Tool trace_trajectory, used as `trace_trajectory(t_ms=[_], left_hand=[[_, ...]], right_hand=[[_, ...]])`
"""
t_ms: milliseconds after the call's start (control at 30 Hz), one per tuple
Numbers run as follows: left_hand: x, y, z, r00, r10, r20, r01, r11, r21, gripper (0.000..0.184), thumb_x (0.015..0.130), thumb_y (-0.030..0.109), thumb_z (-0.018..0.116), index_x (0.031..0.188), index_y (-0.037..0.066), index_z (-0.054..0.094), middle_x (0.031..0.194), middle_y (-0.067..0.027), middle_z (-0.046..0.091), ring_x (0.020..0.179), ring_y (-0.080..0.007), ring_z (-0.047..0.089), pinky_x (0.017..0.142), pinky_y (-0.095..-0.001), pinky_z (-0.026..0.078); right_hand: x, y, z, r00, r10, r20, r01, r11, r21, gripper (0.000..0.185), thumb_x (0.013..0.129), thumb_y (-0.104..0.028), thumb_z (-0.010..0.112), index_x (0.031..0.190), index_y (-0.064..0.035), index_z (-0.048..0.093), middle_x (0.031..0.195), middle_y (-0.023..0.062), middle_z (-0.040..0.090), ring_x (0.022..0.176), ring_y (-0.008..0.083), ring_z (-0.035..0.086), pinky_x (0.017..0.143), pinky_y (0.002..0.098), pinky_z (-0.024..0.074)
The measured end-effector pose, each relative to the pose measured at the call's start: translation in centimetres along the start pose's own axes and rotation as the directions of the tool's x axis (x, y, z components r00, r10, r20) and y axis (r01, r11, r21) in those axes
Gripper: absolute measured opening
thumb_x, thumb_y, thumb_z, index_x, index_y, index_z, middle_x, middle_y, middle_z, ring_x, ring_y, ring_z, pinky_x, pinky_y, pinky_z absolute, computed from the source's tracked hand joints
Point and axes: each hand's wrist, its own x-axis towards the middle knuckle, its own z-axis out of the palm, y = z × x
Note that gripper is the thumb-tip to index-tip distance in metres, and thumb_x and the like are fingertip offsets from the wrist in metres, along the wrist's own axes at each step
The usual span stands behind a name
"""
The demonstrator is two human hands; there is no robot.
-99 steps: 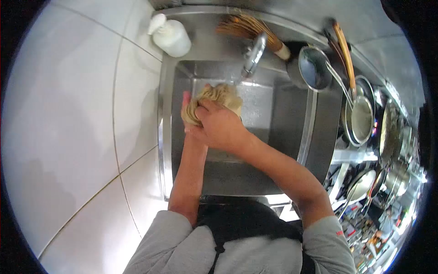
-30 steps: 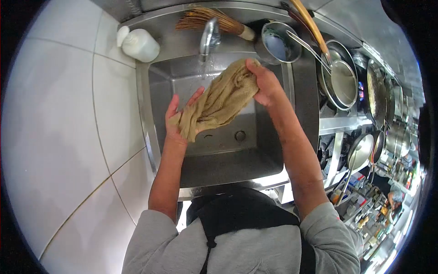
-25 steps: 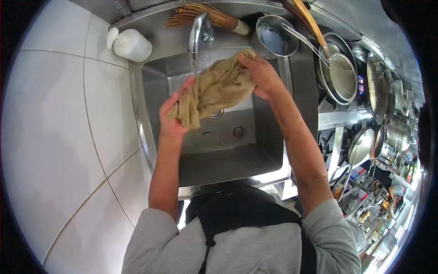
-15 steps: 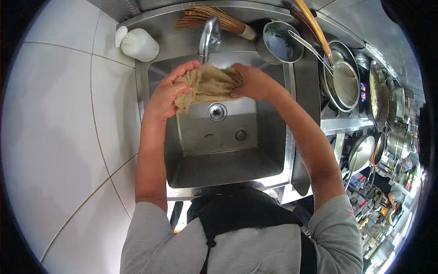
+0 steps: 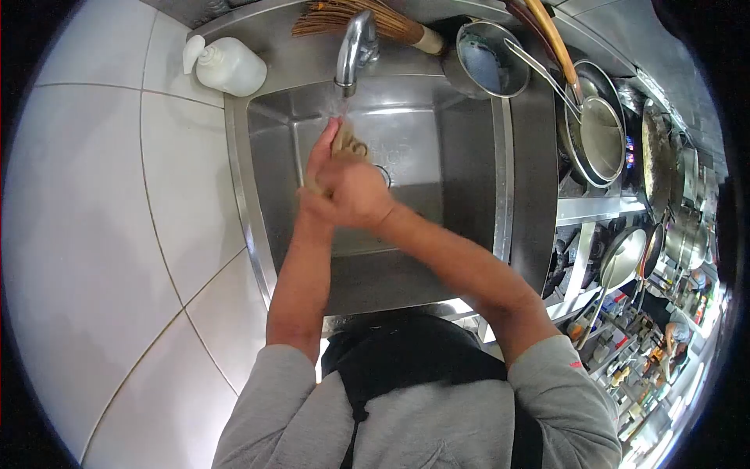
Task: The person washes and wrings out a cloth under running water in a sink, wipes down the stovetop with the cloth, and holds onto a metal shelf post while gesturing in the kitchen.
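A tan cloth (image 5: 349,142) is bunched between my hands over the metal sink (image 5: 469,168), and only folds of it show. My right hand (image 5: 358,190) is closed on it, crossing in front of my left hand and slightly blurred. Beneath and to the left, my left hand (image 5: 319,159) is pressed to the cloth; its fingers point up toward the tap (image 5: 357,51) and are partly hidden. Water seems to run from the spout onto the fingertips. Behind the right hand, the drain (image 5: 383,175) is partly covered.
A white pump bottle (image 5: 231,68) stands at the sink's back left corner. Behind the tap lies a bundled-twig brush (image 5: 375,19). A metal pot (image 5: 486,66) sits at the back right, with a strainer (image 5: 601,141) and pans beyond. Farther right, another person is visible.
My hands have drawn together and moved nearer to me, below the spout. The cloth was stretched between them and is now bunched up. My right hand has crossed over to the left.
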Motion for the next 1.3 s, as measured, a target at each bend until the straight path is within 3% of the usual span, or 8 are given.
trace_trajectory(t_ms=[267, 367, 433, 533, 767, 867, 1067, 1300], left_hand=[[0.3, -2.9, 4.9, 0.903, 0.141, -0.407, -0.178, 0.982, -0.056, 0.045, 0.104, 0.053, 0.054, 0.114, 0.011, 0.067, 0.107, -0.0066, 0.071, 0.098, -0.0219, 0.069, 0.087, -0.0411, 0.057], [2.6, -4.2, 0.0, 0.972, 0.225, 0.072, -0.231, 0.968, 0.098, 0.045, 0.106, 0.046, 0.05, 0.126, 0.008, 0.064, 0.12, -0.0084, 0.069, 0.112, -0.027, 0.065, 0.1, -0.0466, 0.053], [5.2, -9.2, 4.5, 0.406, 0.889, 0.211, -0.657, 0.444, -0.609, 0.035, 0.11, 0.024, 0.045, 0.134, 0.002, 0.056, 0.129, -0.0103, 0.063, 0.124, -0.022, 0.057, 0.121, -0.0371, 0.036], [0.9, -4.2, 6.7, 0.88, 0.178, -0.441, -0.189, 0.982, 0.02, 0.038, 0.105, 0.04, 0.054, 0.118, 0.006, 0.066, 0.116, -0.0086, 0.07, 0.105, -0.0249, 0.069, 0.092, -0.0422, 0.058], [3.1, -3.5, 1.4, 0.917, 0.115, -0.381, -0.149, 0.987, -0.061, 0.041, 0.104, 0.043, 0.053, 0.124, 0.008, 0.064, 0.119, -0.0094, 0.069, 0.109, -0.0268, 0.067, 0.096, -0.0446, 0.056], [1.4, -3.4, 4.2, 0.938, 0.117, -0.326, -0.119, 0.993, 0.014, 0.047, 0.105, 0.048, 0.051, 0.127, 0.009, 0.063, 0.12, -0.01, 0.069, 0.113, -0.0284, 0.065, 0.098, -0.0468, 0.054], [5.3, -2.9, -3.2, 0.955, 0.238, 0.178, -0.266, 0.951, 0.157, 0.04, 0.106, 0.049, 0.055, 0.109, 0.011, 0.067, 0.104, -0.0037, 0.071, 0.098, -0.0205, 0.069, 0.088, -0.0384, 0.057], [-0.5, -1.2, 6.3, 0.985, 0.106, -0.136, -0.085, 0.985, 0.153, 0.056, 0.102, 0.049, 0.062, 0.132, 0.002, 0.06, 0.128, -0.0128, 0.066, 0.117, -0.0263, 0.066, 0.101, -0.0447, 0.056]], right_hand=[[3.3, 3.4, 0.0, 0.892, -0.006, -0.452, -0.103, 0.971, -0.216, 0.03, 0.088, -0.031, 0.069, 0.069, -0.0077, 0.07, 0.073, 0.0131, 0.066, 0.077, 0.0381, 0.063, 0.072, 0.05, 0.0524], [1.8, 2.0, 0.8, 0.936, -0.119, -0.332, 0.056, 0.979, -0.195, 0.03, 0.088, -0.033, 0.068, 0.07, -0.009, 0.071, 0.072, 0.0142, 0.067, 0.076, 0.0378, 0.065, 0.07, 0.0489, 0.0535], [2.0, 2.8, 0.4, 0.961, -0.159, -0.226, 0.114, 0.974, -0.198, 0.03, 0.088, -0.034, 0.068, 0.071, -0.0094, 0.071, 0.073, 0.0146, 0.067, 0.075, 0.0379, 0.066, 0.07, 0.0486, 0.054], [3.7, 4.9, -0.4, 0.951, 0.027, -0.308, -0.111, 0.959, -0.261, 0.031, 0.086, -0.036, 0.07, 0.07, -0.0098, 0.071, 0.072, 0.0153, 0.067, 0.074, 0.038, 0.066, 0.072, 0.0477, 0.0548], [2.2, 2.2, -0.2, 0.897, -0.374, -0.234, 0.274, 0.888, -0.371, 0.03, 0.08, -0.037, 0.073, 0.072, -0.0083, 0.073, 0.088, 0.0171, 0.074, 0.086, 0.0371, 0.069, 0.071, 0.0504, 0.0548], [3.9, 4.7, -1.3, 0.911, 0.226, -0.345, -0.277, 0.955, -0.106, 0.025, 0.079, -0.033, 0.075, 0.071, -0.0093, 0.072, 0.089, 0.0168, 0.073, 0.084, 0.0375, 0.069, 0.074, 0.0496, 0.0545], [2.5, 4.8, -0.4, 0.855, -0.314, -0.413, 0.258, 0.948, -0.187, 0.029, 0.082, -0.033, 0.074, 0.069, -0.0074, 0.069, 0.087, 0.0191, 0.071, 0.073, 0.0393, 0.065, 0.069, 0.0502, 0.0541], [2.6, 8.9, -6.8, 0.872, 0.201, -0.446, -0.31, 0.933, -0.185, 0.032, 0.091, -0.032, 0.064, 0.104, -0.004, 0.072, 0.114, 0.0205, 0.07, 0.107, 0.0385, 0.067, 0.09, 0.0421, 0.055]])
